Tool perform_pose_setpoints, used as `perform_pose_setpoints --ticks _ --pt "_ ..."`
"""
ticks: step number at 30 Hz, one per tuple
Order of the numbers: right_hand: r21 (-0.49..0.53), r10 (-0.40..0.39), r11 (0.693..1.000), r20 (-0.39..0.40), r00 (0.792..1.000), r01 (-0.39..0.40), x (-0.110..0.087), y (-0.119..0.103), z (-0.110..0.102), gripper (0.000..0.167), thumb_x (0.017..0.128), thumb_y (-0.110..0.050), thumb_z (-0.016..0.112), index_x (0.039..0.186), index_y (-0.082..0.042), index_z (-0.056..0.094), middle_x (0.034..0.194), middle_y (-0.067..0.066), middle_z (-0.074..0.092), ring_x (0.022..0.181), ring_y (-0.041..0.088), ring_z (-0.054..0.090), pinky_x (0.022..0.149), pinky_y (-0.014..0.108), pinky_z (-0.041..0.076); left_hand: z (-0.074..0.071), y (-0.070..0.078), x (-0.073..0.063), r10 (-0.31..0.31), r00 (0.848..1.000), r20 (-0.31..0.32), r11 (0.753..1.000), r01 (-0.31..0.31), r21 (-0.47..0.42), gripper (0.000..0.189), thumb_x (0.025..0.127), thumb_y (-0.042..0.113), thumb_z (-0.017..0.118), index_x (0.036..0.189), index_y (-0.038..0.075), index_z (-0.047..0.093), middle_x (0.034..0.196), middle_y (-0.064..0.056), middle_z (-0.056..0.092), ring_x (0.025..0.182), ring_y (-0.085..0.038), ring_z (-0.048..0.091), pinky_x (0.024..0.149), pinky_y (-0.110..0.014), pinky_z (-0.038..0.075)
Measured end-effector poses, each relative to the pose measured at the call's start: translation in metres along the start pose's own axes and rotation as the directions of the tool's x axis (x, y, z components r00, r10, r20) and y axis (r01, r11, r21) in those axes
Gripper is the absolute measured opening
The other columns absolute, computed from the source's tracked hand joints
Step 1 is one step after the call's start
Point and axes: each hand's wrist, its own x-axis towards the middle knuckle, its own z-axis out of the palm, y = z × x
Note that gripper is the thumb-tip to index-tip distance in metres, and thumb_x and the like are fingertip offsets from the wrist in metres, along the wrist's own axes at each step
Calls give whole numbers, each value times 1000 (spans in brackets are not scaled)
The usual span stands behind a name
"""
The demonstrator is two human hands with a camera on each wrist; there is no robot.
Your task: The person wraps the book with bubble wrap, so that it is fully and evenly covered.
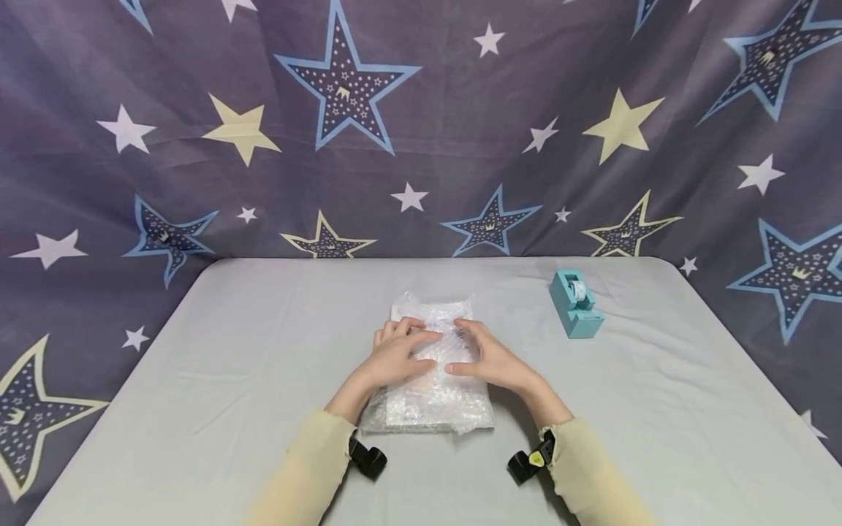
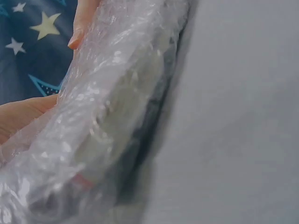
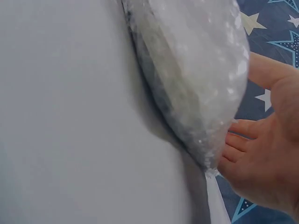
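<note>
A flat, pale item wrapped in clear bubble wrap (image 1: 437, 402) lies at the middle of the table, its kind hidden by the wrap. Over its left half, my left hand (image 1: 397, 358) touches the top with spread, slightly bent fingers. My right hand (image 1: 493, 359) rests on the right side, thumb and fingers apart. Between the two thumbs, the wrap shows. Close up in the left wrist view, the crinkled bubble wrap (image 2: 98, 102) covers a pale, thick edge. The right wrist view has the relaxed right hand (image 3: 275, 149) beside the wrap's edge.
A teal tape dispenser (image 1: 577, 303) with a roll in it stands at the back right. A pale cloth covers the table (image 1: 263, 351). Behind it hangs a dark curtain (image 1: 434, 88) printed with stars.
</note>
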Motion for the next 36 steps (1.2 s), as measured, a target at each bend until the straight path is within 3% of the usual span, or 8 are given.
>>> perform_pose_setpoints --ticks 9,18,26,29,36 --pt "195 -8 980 -147 989 37 2 1 -8 47 86 -11 60 127 7 44 127 26 48 119 39 44 102 47 32 0 -2 -1 26 1000 -2 1000 -26 -14 47 84 35 61 130 30 50 136 -6 37 112 -27 29 93 -46 19" --pt "65 -11 997 -283 959 30 -14 -7 -41 35 89 -4 55 121 9 49 111 27 57 103 35 56 92 41 43 3 0 1 4 1000 22 1000 -4 -7 43 85 37 60 127 34 52 138 -5 34 116 -26 25 95 -46 15" --pt "-102 -22 995 -344 939 -15 -30 11 -79 29 90 -10 55 117 1 55 101 19 64 86 18 63 74 17 47 7 -2 -4 1 1000 11 1000 -1 -14 43 85 38 60 127 35 52 137 -3 33 117 -27 25 95 -45 14" --pt "-134 -41 991 -393 919 -13 -36 12 -91 26 91 -9 52 114 1 57 98 20 64 79 13 63 69 16 47 7 -1 -4 5 1000 -6 1000 -5 -10 42 85 36 59 127 34 53 137 -3 34 117 -27 25 95 -46 14" --pt "-281 -91 956 -546 833 -79 -46 15 -112 21 90 -16 55 103 -2 64 86 13 67 66 -3 54 57 14 42 6 0 -7 4 1000 -23 1000 -4 3 41 85 36 60 126 33 53 136 -5 34 118 -28 26 94 -46 16"
